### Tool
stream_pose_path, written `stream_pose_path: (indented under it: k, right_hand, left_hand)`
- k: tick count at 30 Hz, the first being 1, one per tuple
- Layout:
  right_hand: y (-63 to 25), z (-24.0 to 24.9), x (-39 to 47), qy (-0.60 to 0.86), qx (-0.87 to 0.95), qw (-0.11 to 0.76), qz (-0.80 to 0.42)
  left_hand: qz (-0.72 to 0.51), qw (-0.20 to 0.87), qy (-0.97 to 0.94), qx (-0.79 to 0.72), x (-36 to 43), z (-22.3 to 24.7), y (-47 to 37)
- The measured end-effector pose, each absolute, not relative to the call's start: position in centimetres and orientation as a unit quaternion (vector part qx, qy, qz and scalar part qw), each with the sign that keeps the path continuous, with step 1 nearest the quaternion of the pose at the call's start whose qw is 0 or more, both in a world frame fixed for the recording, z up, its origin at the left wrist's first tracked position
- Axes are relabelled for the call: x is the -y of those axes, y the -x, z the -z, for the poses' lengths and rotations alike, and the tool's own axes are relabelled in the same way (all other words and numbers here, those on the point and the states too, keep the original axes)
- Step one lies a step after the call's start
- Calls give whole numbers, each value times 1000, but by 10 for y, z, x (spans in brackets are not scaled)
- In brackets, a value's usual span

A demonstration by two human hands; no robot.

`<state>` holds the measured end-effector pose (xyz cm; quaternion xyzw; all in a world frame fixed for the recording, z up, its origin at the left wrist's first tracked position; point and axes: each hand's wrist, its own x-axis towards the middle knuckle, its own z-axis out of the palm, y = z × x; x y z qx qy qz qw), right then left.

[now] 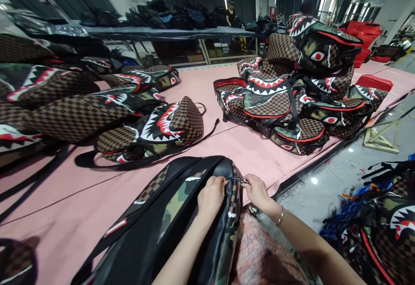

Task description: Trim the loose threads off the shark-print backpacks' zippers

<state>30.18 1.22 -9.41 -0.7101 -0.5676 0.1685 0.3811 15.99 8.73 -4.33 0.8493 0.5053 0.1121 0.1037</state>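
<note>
A large backpack (142, 229) with black padded panels, camouflage and brown check patches lies in front of me on the pink-covered table. Resting on its upper part, my left hand (211, 196) has thumb and fingers pinched together near the black edge panel. Whatever is in that pinch is too small to make out. My right hand (257, 191) is closed around small thread snips (240, 180), just off the right edge of the bag. The blades of the snips point left, over the bag's checked side and toward my left fingertips.
Several shark-mouth bags (162, 125) lie on the left of the pink table (223, 147). Another pile of bags (269, 95) stands at the back right. More bags (389, 220) are low on the right, beside the grey floor (311, 185). A person (231, 15) stands far behind.
</note>
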Motion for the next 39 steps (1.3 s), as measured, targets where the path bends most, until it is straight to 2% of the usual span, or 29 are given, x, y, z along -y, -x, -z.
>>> stream_pose_path:
  k: [10, 17, 25, 32, 39]
  right_hand:
    - [-295, 68, -19, 711, 642, 261, -120]
    - [-301, 65, -20, 724, 647, 222, -84]
    - [-303, 61, -14, 724, 656, 200, -74]
    - [-300, 64, -20, 711, 660, 220, -103]
    - [-295, 73, -28, 707, 618, 305, -160]
  left_hand:
    - [-163, 77, -828, -530, -96, 55, -155]
    - [-160, 80, -852, -493, -88, 50, -149]
    - [-157, 33, -857, -489, -83, 53, -159]
    - [-193, 39, -849, -490, -85, 57, -156]
    - [-204, 94, -841, -493, -79, 43, -160]
